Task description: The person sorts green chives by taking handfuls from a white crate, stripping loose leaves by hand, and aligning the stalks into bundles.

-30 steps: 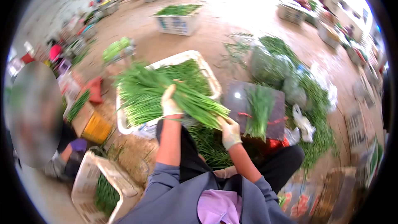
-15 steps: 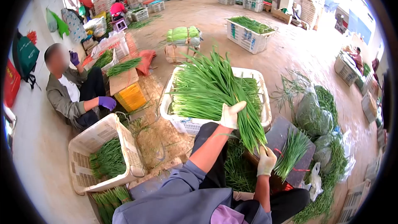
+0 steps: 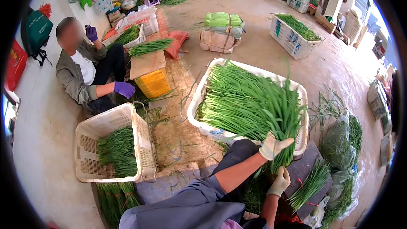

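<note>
Here, left hand (image 3: 274, 146) holding greens (image 3: 286, 121), right hand (image 3: 278, 183) perhaps pinching.

Slate-grey jacket (image 3: 182, 210) — lilac shirt (image 3: 231, 224) beneath; black trousers (image 3: 238, 154); pale gloves (image 3: 273, 146)

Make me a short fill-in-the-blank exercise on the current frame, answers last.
1. The left hand and right hand handle leaves near a crate coloured ____.
2. Purple ____ cover the co-worker's hands.
3. Strings by the bundle on the dark board are coloured ____.

Answers: white; gloves; red.
</note>
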Available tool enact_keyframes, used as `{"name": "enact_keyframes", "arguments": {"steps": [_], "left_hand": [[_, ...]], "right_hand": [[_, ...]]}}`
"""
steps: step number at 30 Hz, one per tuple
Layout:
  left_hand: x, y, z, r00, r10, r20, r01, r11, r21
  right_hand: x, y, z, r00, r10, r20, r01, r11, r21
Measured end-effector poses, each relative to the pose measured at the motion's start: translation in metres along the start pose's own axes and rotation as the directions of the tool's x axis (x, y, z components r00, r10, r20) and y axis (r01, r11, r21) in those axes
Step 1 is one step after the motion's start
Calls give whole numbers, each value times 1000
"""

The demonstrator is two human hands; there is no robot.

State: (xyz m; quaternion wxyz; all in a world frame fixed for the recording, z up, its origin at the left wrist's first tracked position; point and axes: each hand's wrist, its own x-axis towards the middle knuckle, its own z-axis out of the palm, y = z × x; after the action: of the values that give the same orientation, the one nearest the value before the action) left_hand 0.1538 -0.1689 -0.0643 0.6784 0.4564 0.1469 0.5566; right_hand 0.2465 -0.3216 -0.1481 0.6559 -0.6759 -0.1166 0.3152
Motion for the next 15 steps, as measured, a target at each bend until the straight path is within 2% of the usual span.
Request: {"name": "enact_keyframes", "arguments": {"steps": [1, 2, 5, 7, 9, 11, 12, 15], "left_hand": [[-1, 2, 1, 1000, 9, -16, -8, 995, 104], [1, -2, 1, 1000, -2, 7, 2, 994, 109], [5, -12, 2, 999, 11, 52, -20, 986, 164], [9, -12, 2, 995, -101, 27, 99, 993, 72], [11, -6, 7, 997, -62, 50, 55, 990, 133], [10, 8, 14, 971, -188, 148, 223, 932, -285], [11, 12, 14, 964, -182, 194, 240, 909, -341], [12, 6, 10, 963, -180, 203, 253, 863, -438]], "right_hand": [[1, 1, 4, 994, -111, 11, 112, 984, -142], [2, 0, 6, 987, -159, -9, 156, 980, -122], [8, -15, 0, 997, -79, 25, 82, 986, -148], [15, -17, -6, 988, -152, 2, 151, 977, -148], [25, -10, -16, 982, -189, 1, 185, 958, -217], [25, -17, -19, 990, -128, 64, 141, 955, -260], [22, -20, -21, 990, -64, 125, 100, 945, -312], [19, -22, -20, 986, -60, 157, 114, 925, -361]]}}
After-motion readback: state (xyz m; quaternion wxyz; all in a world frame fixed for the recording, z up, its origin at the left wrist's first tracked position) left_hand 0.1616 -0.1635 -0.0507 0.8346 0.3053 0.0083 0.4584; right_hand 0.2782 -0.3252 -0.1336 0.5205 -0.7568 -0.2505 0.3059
